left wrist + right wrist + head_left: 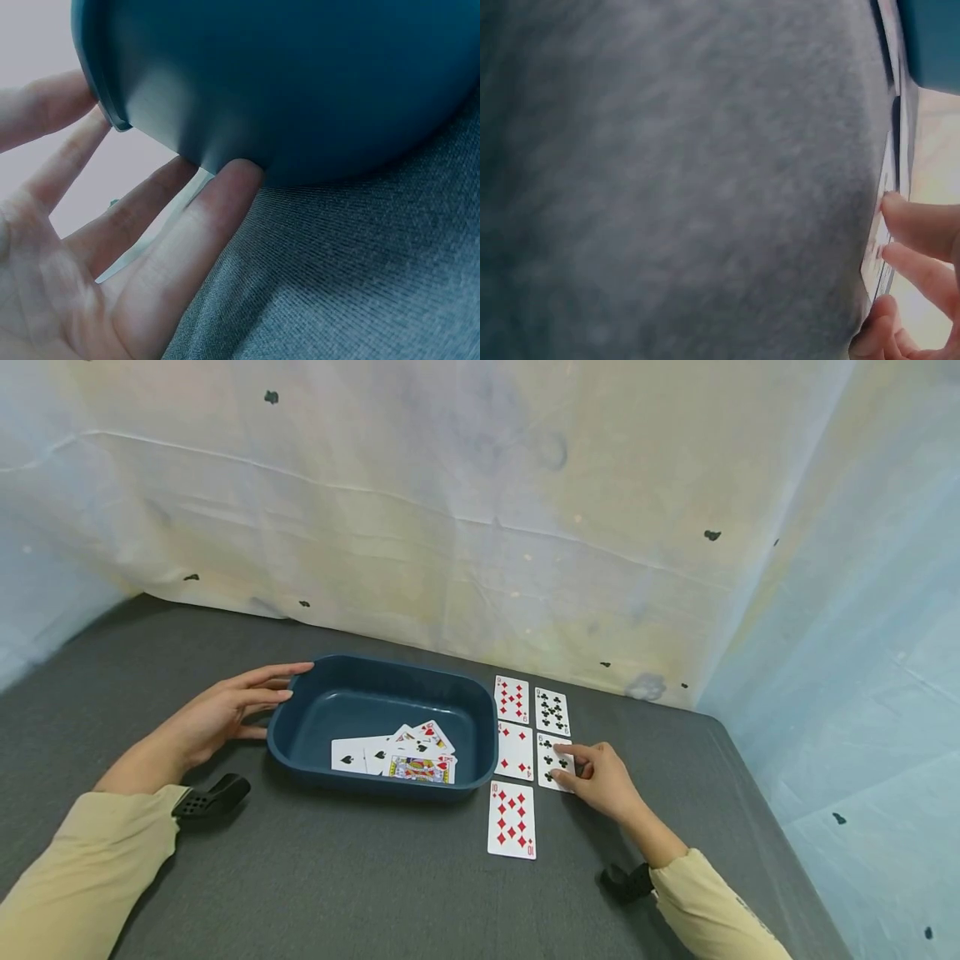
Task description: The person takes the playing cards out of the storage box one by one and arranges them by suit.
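Note:
My left hand (213,718) rests at the left end of a dark blue plastic tub (382,787), fingers spread along its rim and wall. In the left wrist view the fingertips touch the outer wall (300,90). Inside the tub lie several overlapping playing cards, among them spades (348,757) and a red face card (420,769). My right hand (607,785) is over a six of clubs (548,766), thumb and index fingertips set apart on its face. In the right wrist view this card (871,262) shows edge-on, flat to the table, under the fingertips.
A nine of clubs (552,711) lies above the six. To their left, beside the tub, a nine (512,699), a four (514,750) and a ten of diamonds (512,820) form a column. Behind the grey table (337,877) hangs a pale cloth (450,510).

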